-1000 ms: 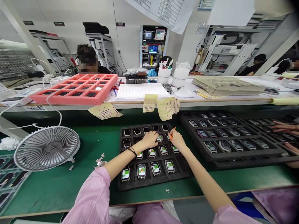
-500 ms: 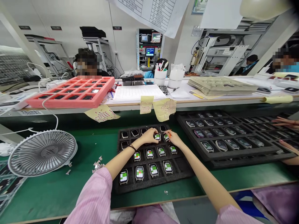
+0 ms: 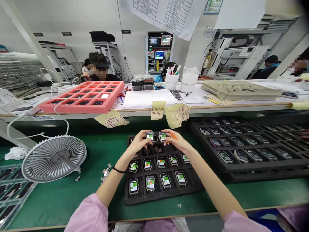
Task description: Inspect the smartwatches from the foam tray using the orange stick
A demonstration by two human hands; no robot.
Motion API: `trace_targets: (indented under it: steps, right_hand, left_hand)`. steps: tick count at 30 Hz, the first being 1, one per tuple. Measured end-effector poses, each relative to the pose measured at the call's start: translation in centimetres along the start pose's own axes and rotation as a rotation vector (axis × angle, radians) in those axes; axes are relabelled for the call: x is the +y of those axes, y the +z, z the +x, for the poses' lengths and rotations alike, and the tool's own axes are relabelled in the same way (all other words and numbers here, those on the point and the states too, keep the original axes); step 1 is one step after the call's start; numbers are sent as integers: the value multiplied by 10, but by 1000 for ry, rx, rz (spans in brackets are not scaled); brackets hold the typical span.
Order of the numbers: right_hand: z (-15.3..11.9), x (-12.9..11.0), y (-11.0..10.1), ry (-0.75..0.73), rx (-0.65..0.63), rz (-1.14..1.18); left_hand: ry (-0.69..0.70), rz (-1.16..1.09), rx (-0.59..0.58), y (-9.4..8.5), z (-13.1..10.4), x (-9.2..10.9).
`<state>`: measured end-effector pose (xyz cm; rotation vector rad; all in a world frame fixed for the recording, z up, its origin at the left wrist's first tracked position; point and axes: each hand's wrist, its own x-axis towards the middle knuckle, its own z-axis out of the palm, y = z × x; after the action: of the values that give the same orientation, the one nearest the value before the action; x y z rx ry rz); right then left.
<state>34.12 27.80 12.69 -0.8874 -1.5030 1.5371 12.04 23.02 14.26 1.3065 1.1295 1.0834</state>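
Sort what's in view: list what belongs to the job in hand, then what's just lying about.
In use, judging by the hands:
lit smartwatch in the left hand
second smartwatch and orange stick in the right hand
black foam tray beneath

Seemingly just lying about:
desk fan
pink-red foam tray
dotted yellow sheets
white pen cup

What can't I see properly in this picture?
All in the head view:
Writing on the smartwatch in the left hand: too small.
Part of the orange tool: hidden by the right hand.
Part of the black foam tray's back row: behind the hands.
Hanging paper's top: cut off by the upper edge.
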Motion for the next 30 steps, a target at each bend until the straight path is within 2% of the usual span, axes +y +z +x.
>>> trace_targets:
  steps: [2, 6, 9, 15, 18, 23, 30]
  right_hand:
    - [5, -8, 11, -35, -34, -14]
    - [11, -17, 29, -59, 32, -50]
    - [11, -23, 35, -58, 5, 11]
    - [3, -28, 34, -83, -143, 47]
    - [3, -26, 34, -100, -140, 27]
    - [1, -26, 36, -116, -24, 0]
    - [-5, -34, 37, -124, -154, 31]
  left_hand:
    - [38, 32, 18, -5, -5, 5]
    - [59, 62, 42, -11, -11, 13]
    - [84, 52, 37, -14, -15, 17]
    - [120, 48, 23, -12, -21, 23]
    - [117, 44, 26, -11, -21, 24]
    - [112, 37, 30, -9, -21, 24]
    - [115, 52, 63, -7, -22, 24]
